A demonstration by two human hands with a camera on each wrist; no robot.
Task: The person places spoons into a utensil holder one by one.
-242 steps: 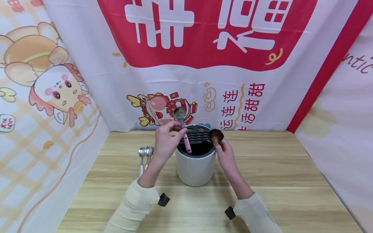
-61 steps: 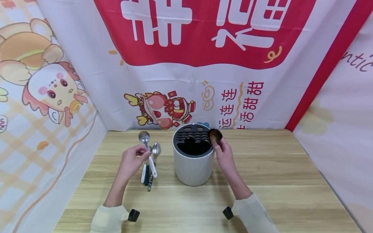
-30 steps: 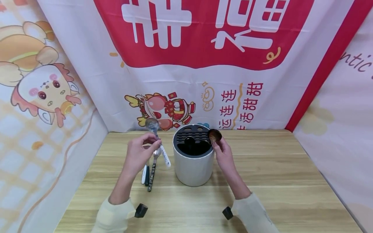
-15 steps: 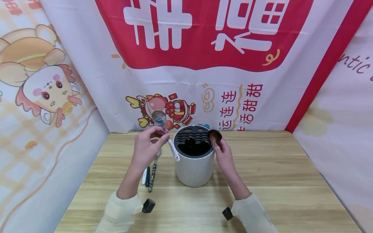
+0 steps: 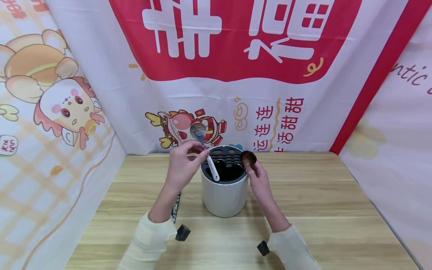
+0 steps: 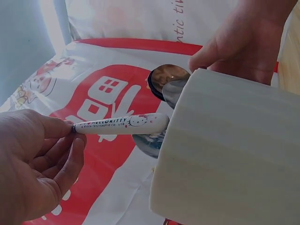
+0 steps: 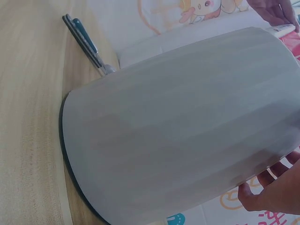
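Note:
My left hand pinches a spoon by the neck, its bowl up and its white, printed handle slanting down over the holder's opening. In the left wrist view that handle tip overlaps the rim. The white cutlery holder stands upright with a black slotted insert. My right hand holds the holder's right side near the rim. A brownish spoon bowl rises there beside my fingertips. Another spoon bowl shows beyond the held handle in the left wrist view.
On the wooden table, a spoon with a patterned handle lies left of the holder, partly behind my left forearm. A dark green handle lies beside it. Printed cloth hangs behind and at both sides.
A pink-handled spoon was in my left hand at first. It later took the white-handled spoon from the table's left group and moved it up and right over the holder. My right hand stayed put.

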